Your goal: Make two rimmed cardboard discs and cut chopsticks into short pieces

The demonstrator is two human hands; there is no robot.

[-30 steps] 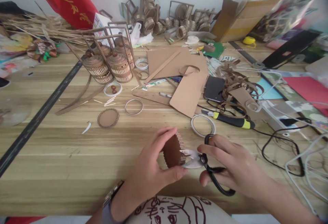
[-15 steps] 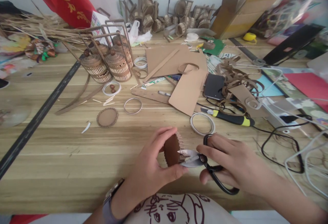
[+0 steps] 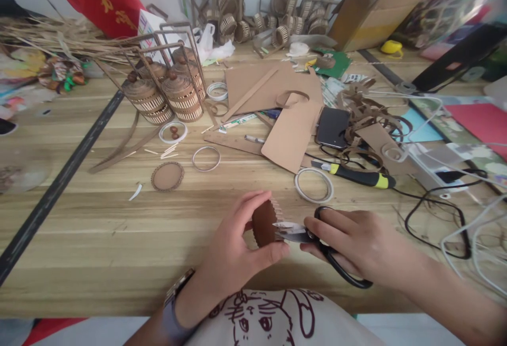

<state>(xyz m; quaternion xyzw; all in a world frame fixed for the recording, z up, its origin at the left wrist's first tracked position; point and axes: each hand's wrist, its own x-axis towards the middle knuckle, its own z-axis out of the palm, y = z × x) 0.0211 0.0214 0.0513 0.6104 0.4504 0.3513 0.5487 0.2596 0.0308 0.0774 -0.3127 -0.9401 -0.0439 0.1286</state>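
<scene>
Disc: the brown disc (image 3: 264, 224) is being held tilted in the left hand (image 3: 233, 248), raised above the counter (image 3: 119, 261) near the middle of its near edge, its toothed rim and pale sticks facing the scissors (image 3: 298, 236).
Handling: it is looking light and fairly stiff, probably card, and unlikely to slip; the teeth and sticks seem the fragile part, so opposite sides of the rim are offering the best hold, pressed gently.
Left fingers: they are arching well apart from the thumb and clamping the disc between them, fingertips on its far side, thumb at its near side.
Right fingers: the right hand (image 3: 360, 237) is gripping the black handles, its fingers wrapping round them; how they are sitting inside the loops is partly hidden.
Blades: they are standing slightly parted, tips reaching the rim; whether they are touching a stick is too small to tell.
Ring: the white ring (image 3: 330, 187) is lying flat beyond the right hand, farther from the near edge.
Second disc: the second disc (image 3: 168, 177) is lying flat towards the counter's left.
Cutter: the cutter (image 3: 358, 177) is resting beyond the ring, towards the right.
Baskets: the lidded baskets (image 3: 184, 100) are standing towards the far edge, on the left.
</scene>
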